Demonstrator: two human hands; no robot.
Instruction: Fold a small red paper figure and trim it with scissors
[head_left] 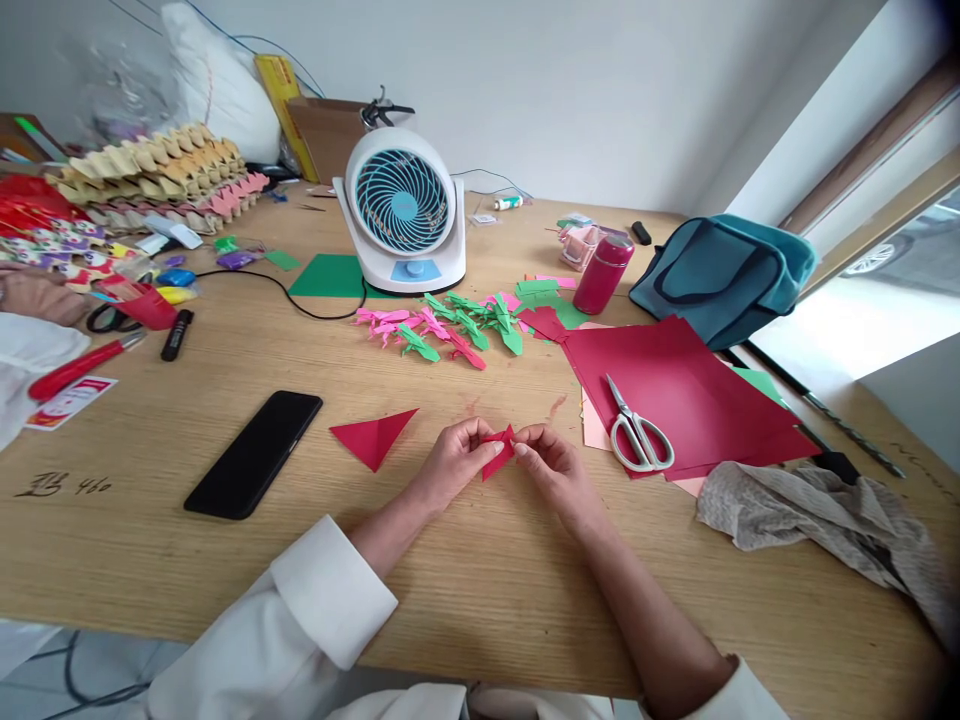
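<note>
Between my hands is a small folded piece of red paper (496, 462), held just above the wooden table. My left hand (463, 452) pinches its left side between thumb and fingers. At the paper's right edge, my right hand (553, 468) is closed, thumb against fingertips, pinching it. To the left lies a red paper triangle (375, 438) with a crease down its middle. Scissors with white handles (639, 436) rest on large red paper sheets (682, 390) to the right. Beyond my hands sits a pile of folded green, pink and red paper figures (457, 325).
A black phone (255, 452) lies at left. Behind the figures stands a white fan (405, 210) with its cord. A red bottle (604, 272) and a blue bag (720, 275) are at the back right. A grey cloth (817, 520) hangs near the right edge.
</note>
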